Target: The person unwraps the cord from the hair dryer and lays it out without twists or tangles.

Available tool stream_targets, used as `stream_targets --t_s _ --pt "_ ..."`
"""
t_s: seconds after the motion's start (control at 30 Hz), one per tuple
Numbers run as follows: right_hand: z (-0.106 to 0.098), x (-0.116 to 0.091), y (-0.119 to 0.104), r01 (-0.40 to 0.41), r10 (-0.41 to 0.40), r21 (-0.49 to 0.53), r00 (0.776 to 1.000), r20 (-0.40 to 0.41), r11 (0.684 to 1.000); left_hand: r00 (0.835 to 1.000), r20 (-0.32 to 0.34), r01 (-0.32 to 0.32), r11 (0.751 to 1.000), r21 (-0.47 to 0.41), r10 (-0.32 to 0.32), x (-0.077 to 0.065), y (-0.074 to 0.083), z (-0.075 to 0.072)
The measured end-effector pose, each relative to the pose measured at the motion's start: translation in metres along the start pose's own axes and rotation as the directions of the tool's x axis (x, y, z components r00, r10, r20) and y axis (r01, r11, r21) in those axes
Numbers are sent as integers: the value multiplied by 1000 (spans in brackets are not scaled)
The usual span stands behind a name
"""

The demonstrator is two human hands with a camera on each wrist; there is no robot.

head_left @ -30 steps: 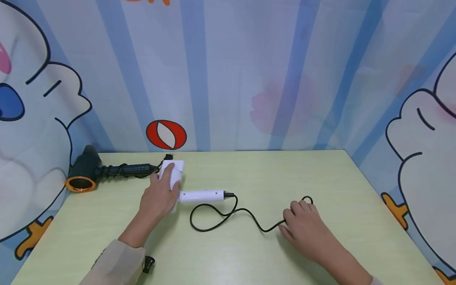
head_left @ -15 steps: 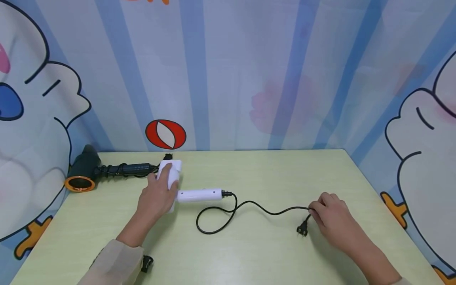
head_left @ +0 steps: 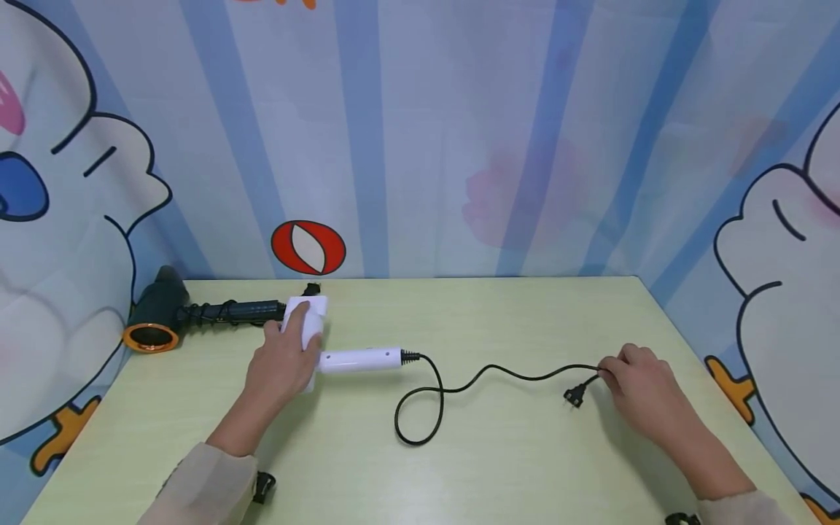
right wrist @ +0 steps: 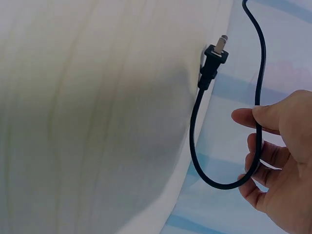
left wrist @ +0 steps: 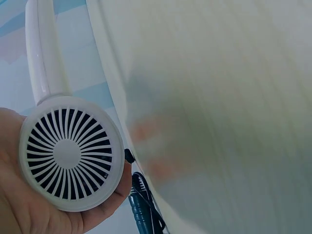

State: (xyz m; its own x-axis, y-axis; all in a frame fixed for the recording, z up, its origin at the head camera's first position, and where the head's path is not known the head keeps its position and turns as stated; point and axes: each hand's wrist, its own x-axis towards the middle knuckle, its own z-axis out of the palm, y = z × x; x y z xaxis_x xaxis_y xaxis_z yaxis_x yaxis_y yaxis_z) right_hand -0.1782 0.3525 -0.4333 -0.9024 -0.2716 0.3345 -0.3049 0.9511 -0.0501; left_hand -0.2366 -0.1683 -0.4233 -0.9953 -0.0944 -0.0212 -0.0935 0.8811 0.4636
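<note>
A white hair dryer (head_left: 361, 359) lies on the table with its handle pointing right. My left hand (head_left: 278, 364) grips its head from above, and the left wrist view shows the round slotted grille (left wrist: 68, 154) against the palm. From the handle's end a black cord (head_left: 459, 390) runs right, making one loop on the table. My right hand (head_left: 646, 394) pinches the cord between thumb and forefinger near its far end. Past the pinch the cord bends back, and its two-pin plug (right wrist: 212, 63) dangles beside the fingers.
A dark green hair dryer (head_left: 154, 313) with an orange-rimmed nozzle lies at the table's left, its cord wrapped round the handle. A patterned curtain (head_left: 420, 146) hangs behind the pale table (head_left: 499, 467).
My right hand has moved right and back, drawing the cord out straighter and bringing the plug into sight. The loop has shrunk and shifted right. My left hand and the white hair dryer have slid slightly left.
</note>
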Motion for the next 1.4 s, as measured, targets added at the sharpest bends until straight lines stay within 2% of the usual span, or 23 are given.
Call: stream_targets --t_s 0.27,0.63,0.8,0.97,1.1,1.2,1.3,1.4 --pt "9 -1 22 -49 51 -24 994 95 999 1000 -11 1 1000 15 -1 1 -14 -2" --pt "14 -5 51 -13 9 20 981 193 1000 1000 3 30 999 26 -30 1 -30 -9" --pt "18 -3 67 -52 42 37 969 244 998 999 19 40 997 60 -41 2 -38 -12" --pt "17 0 86 -91 85 10 958 275 996 999 36 35 996 85 -38 3 -48 -14" --pt "12 2 96 -159 146 14 936 321 987 999 44 27 995 95 -32 3 -57 -14" --pt "7 6 100 -251 220 35 898 382 967 998 47 30 994 107 -35 4 -62 -15" --pt "5 9 102 -309 270 26 867 418 951 998 47 31 992 120 -37 5 -65 -16" --pt "7 11 103 -325 290 14 863 414 946 999 44 22 991 135 -29 7 -67 -17"
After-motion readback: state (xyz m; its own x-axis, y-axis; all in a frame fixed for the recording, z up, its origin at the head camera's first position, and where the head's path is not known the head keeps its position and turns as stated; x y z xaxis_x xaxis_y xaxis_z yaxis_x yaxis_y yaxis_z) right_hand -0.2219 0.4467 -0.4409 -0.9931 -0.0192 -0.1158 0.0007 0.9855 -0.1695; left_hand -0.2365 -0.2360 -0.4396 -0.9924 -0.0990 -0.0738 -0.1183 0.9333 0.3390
